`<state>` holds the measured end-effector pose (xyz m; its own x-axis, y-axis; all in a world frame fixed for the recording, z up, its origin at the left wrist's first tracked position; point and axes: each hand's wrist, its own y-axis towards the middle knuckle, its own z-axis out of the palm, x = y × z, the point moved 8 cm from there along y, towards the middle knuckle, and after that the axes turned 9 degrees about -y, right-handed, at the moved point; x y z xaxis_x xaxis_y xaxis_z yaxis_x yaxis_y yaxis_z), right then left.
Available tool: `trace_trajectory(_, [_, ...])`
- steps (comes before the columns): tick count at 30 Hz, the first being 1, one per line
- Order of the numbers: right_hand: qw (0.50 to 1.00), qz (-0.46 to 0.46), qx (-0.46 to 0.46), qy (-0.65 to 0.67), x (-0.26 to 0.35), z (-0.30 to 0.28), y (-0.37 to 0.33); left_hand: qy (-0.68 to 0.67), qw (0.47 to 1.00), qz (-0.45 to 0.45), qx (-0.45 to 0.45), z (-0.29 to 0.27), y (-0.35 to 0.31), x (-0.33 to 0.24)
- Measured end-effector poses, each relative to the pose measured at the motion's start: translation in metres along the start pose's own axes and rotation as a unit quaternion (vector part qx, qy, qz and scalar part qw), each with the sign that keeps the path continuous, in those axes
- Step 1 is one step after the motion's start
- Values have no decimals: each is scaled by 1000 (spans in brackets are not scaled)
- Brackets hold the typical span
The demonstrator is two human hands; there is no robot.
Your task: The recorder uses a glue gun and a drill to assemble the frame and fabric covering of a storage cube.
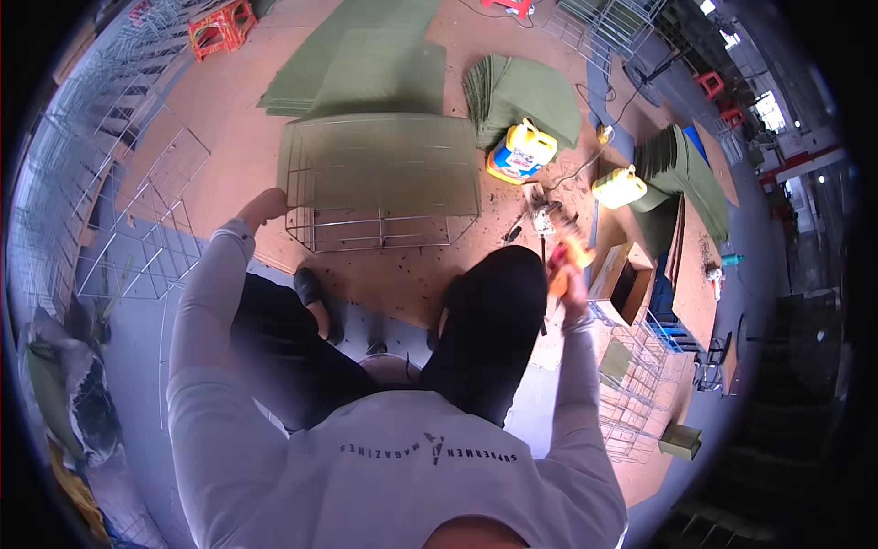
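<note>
The person sits low on a stool, knees apart, in a white long-sleeved shirt (pixel 393 467). The right hand (pixel 573 279) is up by the right knee, closed around an orange tool (pixel 565 254); how the fingers lie on it is too small to tell. The left hand (pixel 265 206) reaches out and seems to curl on the near left corner of a wire frame (pixel 380 197), though I cannot tell how tight. The frame sits on the floor right in front of the feet, with a green sheet (pixel 384 160) lying on top. To do this well, I think the left hand should hold the frame so it does not slide, and the tool should come in slow and stay clear of the fingers. A bit past the frame are a yellow jug (pixel 521 151) with a blue and white front and a second yellow jug (pixel 619 186), both near the right hand. An open box (pixel 622 279) sits just beside that hand. Farther off lie piles of green sheets (pixel 361 64) on a brown board floor (pixel 229 156) with dark specks. More wire frames (pixel 146 229) lean on the left, and red stools (pixel 219 27) stand at the back. Bright light comes in at the far right.
</note>
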<state>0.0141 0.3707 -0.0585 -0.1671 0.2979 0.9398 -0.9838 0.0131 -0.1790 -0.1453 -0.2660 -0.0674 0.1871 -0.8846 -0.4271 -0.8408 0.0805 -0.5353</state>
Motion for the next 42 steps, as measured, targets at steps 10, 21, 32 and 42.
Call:
trace_trajectory(10, [970, 216, 24, -110, 34, 116, 147, -55, 995, 70, 39, 29, 4, 0])
trace_trajectory(21, [957, 244, 29, -157, 7, 180, 162, -22, 996, 85, 36, 36, 10, 8])
trace_trajectory(32, [1000, -25, 11, -12, 99, 239, 202, -150, 987, 49, 20, 43, 5, -5])
trace_trajectory(42, [975, 52, -215, 10, -35, 83, 159, -151, 987, 25, 57, 41, -4, -13])
